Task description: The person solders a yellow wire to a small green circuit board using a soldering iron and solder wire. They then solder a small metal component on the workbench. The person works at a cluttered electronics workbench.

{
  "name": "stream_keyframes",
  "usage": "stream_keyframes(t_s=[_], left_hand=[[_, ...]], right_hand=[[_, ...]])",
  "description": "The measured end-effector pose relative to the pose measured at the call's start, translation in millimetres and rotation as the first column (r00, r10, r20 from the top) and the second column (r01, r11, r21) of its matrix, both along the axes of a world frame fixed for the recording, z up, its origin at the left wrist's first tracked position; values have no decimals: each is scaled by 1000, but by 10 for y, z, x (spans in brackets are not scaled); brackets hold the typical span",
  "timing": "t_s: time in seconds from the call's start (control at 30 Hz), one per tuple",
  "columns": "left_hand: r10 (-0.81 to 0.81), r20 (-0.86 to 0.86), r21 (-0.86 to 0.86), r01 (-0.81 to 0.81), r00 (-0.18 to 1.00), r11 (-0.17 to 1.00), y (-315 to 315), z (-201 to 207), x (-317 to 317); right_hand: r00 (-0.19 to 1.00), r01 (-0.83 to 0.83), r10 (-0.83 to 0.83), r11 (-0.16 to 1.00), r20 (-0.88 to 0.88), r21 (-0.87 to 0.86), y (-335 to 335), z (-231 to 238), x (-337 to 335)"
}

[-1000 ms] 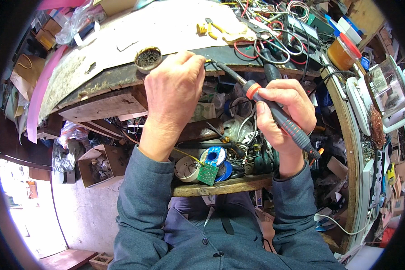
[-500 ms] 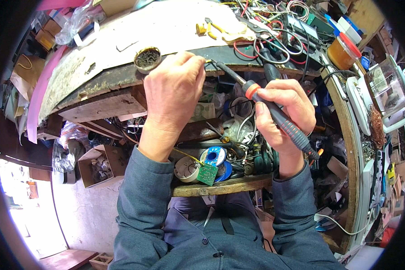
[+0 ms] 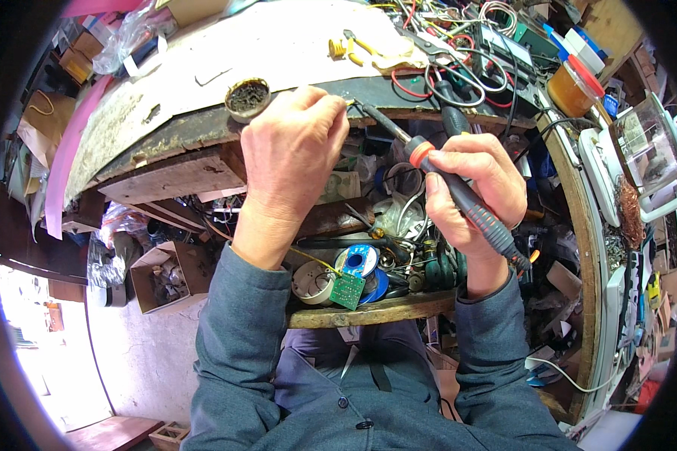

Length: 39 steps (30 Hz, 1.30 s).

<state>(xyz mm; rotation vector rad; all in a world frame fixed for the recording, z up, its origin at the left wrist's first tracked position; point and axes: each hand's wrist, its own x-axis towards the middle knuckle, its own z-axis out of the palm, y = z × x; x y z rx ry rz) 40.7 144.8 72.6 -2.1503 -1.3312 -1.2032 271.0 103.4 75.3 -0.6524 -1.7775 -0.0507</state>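
My right hand (image 3: 478, 188) grips a soldering iron (image 3: 459, 184) with a black handle and an orange-red collar. Its metal tip points up and left over the dark bench edge. My left hand (image 3: 289, 150) is closed in a pinch at the same edge, a small yellowish wire end (image 3: 350, 102) showing at its fingertips close to the iron's tip. Below, a small green circuit board (image 3: 347, 290) leans on spools in the drawer, and a thin yellow wire (image 3: 317, 260) runs from it behind my left wrist. A round tin (image 3: 247, 99) of dark residue stands beside my left knuckles.
The open drawer holds a blue-and-white solder spool (image 3: 358, 260), a white round container (image 3: 312, 282) and tangled parts. Yellow-handled pliers (image 3: 362, 46), scissors (image 3: 459, 86) and cables lie at the back. A red-lidded jar (image 3: 575, 84) stands right; a cardboard box (image 3: 169, 278) sits lower left.
My left hand has shifted very slightly to the right, toward the iron's tip. The right hand and the soldering iron stay almost where they were.
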Motion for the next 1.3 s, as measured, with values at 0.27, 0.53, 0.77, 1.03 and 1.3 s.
stream_keyframes(t_s=[0.27, 0.53, 0.77, 1.03, 1.3], left_hand=[[15, -3, 6, -15, 1000, 1000, -9, 1, 12], [18, -7, 13, -18, 1000, 1000, -8, 0, 14], [13, 1, 19, -13, 1000, 1000, -9, -7, 16], [20, -12, 16, -19, 1000, 1000, -6, -1, 22], [23, 18, 37, -24, 1000, 999, -8, -15, 29]], right_hand=[[999, -14, 13, 1000, 39, 11, 3, -25, 23], [999, -24, 23, 1000, 47, 19, -20, -16, 0], [998, -23, 20, 999, 64, 48, -32, -28, -20], [999, 13, -15, 999, 48, 47, -49, -31, -24], [999, 28, -31, 996, 32, 82, -38, -27, -15]])
